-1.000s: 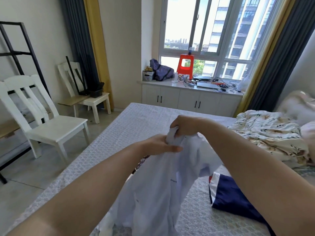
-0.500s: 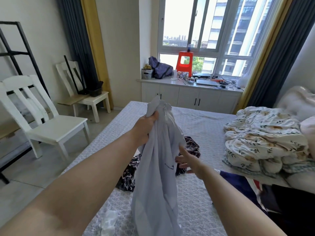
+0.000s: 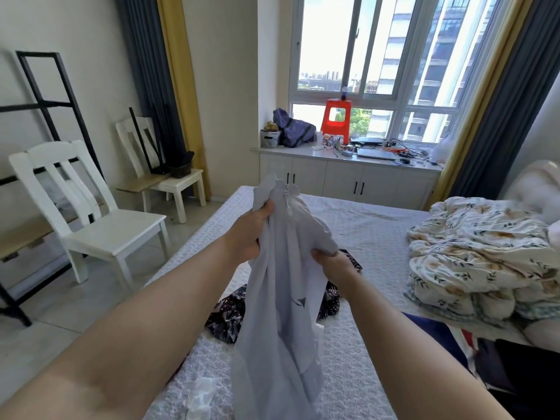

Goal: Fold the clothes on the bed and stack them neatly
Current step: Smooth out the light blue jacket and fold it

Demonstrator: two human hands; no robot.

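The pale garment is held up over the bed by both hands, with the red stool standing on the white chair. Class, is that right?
Not quite. The head view shows the red stool on the window counter, not the white chair. Both the left hand and right hand do grip the pale garment over the bed.

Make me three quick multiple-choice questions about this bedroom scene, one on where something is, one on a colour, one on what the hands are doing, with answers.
1. Where does the dark patterned garment lie?
A. on the bed
B. on a chair
C. on the windowsill

2. What colour is the stool by the window?
A. blue
B. red
C. green

3. How is the pale garment held?
A. flat on the bed
B. by one hand
C. by both hands

Answers:
1 A, it lies on the bed behind the held cloth.
2 B, plainly red.
3 C, the left hand and right hand both grip it, lifted.
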